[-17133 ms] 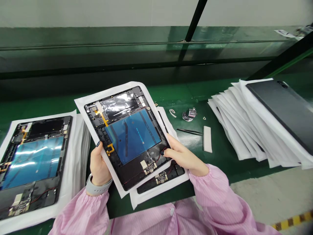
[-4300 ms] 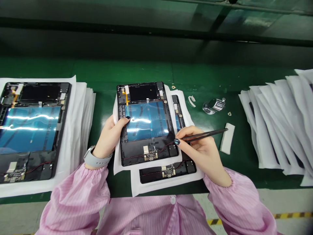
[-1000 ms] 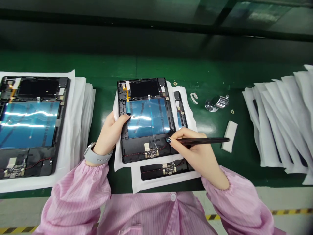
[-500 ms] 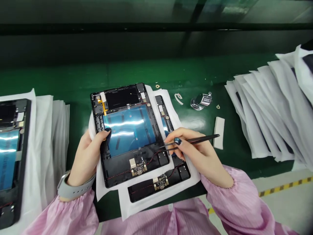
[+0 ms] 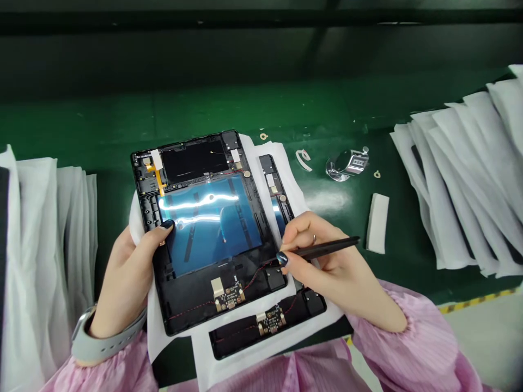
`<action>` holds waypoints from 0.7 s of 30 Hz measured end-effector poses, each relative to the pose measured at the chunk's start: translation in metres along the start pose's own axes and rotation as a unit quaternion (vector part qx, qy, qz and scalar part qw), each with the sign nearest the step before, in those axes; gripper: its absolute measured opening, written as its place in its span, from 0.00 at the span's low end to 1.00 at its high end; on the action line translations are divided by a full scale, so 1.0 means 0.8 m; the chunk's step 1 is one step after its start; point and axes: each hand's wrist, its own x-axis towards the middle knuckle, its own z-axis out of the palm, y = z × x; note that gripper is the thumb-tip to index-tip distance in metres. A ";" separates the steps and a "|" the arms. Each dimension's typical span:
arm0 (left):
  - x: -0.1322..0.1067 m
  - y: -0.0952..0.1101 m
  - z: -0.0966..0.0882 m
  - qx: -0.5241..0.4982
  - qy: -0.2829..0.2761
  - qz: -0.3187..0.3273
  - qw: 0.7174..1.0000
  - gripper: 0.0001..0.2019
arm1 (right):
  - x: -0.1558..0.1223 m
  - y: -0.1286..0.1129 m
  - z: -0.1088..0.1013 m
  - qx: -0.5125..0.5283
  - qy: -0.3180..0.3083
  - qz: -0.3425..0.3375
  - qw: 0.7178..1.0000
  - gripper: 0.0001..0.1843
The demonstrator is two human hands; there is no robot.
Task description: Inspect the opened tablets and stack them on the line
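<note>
My left hand (image 5: 131,267) grips the left edge of an open tablet housing (image 5: 241,267), its thumb on the inner face beside the blue film-covered battery (image 5: 212,223). A small circuit board (image 5: 229,296) with thin red wires sits near the housing's lower edge. In my right hand (image 5: 327,267) are black tweezers (image 5: 327,248), pinched between thumb and fingers. Their tips are at the red wire by the lower right corner. A second tablet housing (image 5: 229,340) lies partly hidden underneath, with white foam sheet (image 5: 253,316) between the two.
Stacks of white sleeves stand at left (image 5: 73,228) and right (image 5: 453,179). Behind my right hand lie a chrome tally counter (image 5: 347,164), a white block (image 5: 377,223), a curled white strip (image 5: 303,160) and small rings (image 5: 263,136) on the green table (image 5: 196,111).
The tweezers' arms have come together near the red wire. My view has shifted; the upper housing appears slightly nearer and further left, still in my left hand.
</note>
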 end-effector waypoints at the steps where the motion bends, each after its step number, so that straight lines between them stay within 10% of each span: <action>1: 0.000 0.000 0.000 -0.008 0.003 -0.010 1.000 0.12 | 0.001 -0.001 0.000 0.007 0.002 0.005 1.000 0.07; 21: 0.002 -0.004 0.000 -0.050 -0.017 0.018 0.998 0.06 | 0.003 -0.002 -0.001 0.002 0.000 0.032 0.999 0.08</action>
